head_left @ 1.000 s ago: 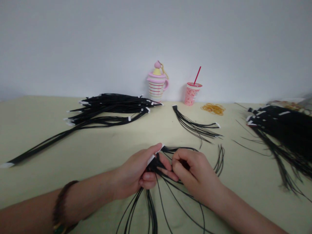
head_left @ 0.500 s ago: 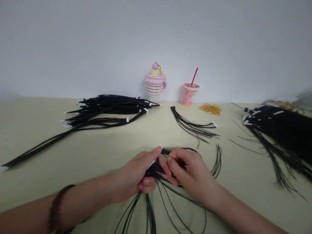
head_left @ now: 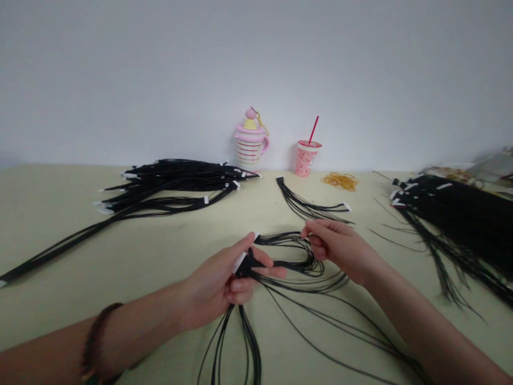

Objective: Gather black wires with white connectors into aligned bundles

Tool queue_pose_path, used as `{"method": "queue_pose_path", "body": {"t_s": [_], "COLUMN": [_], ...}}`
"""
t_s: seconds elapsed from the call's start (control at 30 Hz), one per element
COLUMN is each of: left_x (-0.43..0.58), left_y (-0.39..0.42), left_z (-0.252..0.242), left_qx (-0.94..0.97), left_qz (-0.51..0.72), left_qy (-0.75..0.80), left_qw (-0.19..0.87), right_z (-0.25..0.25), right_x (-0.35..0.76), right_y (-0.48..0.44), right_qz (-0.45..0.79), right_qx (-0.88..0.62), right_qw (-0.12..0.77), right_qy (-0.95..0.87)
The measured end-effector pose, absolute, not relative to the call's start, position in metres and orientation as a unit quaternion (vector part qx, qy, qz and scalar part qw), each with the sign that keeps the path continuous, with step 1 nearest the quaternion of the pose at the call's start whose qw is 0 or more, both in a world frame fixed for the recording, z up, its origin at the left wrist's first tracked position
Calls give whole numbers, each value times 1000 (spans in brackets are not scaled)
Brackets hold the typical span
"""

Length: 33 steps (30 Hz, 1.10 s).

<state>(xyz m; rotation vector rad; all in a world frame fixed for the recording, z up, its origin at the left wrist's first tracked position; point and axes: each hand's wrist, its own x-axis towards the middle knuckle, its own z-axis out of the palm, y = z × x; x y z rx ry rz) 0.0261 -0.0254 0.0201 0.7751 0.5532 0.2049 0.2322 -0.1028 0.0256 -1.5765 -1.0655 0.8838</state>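
Note:
My left hand (head_left: 236, 278) is closed around a black wire harness (head_left: 288, 264), its fingers spread among the strands. White connectors (head_left: 239, 263) on the harness show by the thumb and in the palm. Thin wires hang below the hand toward the near edge, and others loop to the right. My right hand (head_left: 331, 240) has thumb and fingertips pinched at the looped wires, at the far side of the loop. The fingertips seem to hold a wire of the harness, though the exact strand is too small to pick out.
A pile of black wire harnesses (head_left: 172, 182) lies at the back left, another (head_left: 468, 214) at the right. One short harness (head_left: 308, 203) lies beyond my right hand. A striped pink-lidded cup (head_left: 249, 147), a pink straw cup (head_left: 306, 160) and yellow rubber bands (head_left: 340, 181) stand or lie near the wall.
My right hand has moved away from my left, to the right and farther back. The wires between the hands are now more spread out. My left hand keeps its hold.

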Motion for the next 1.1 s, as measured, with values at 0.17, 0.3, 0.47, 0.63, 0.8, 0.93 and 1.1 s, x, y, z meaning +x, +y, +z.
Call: {"method": "queue_pose_path", "body": {"t_s": [0.17,0.3,0.47,0.63,0.8,0.93,1.1], "left_x": [27,28,28,27,28,28,28], "left_y": [-25,-23,-22,-24,-24,-25,-26], "left_z": [16,11,10,11,10,10,11], "left_qx": [361,355,358,368,375,378,381], "left_qz": [122,144,156,161,163,161,164], "left_qy": [278,276,274,273,260,260,266], "left_qw": [882,882,879,874,875,874,870], "right_z": [25,32,27,20,19,25,32], "right_x": [208,184,179,180,175,174,177], "right_y": [-110,-124,-126,-119,-118,-122,-121], "right_qz": [13,-4,83,131,141,145,165], "right_qx": [-655,-592,-627,-596,-584,-592,-601], "right_qw": [493,373,231,296,341,338,344], "right_qy": [-572,-715,-739,-735,-723,-717,-702]}}
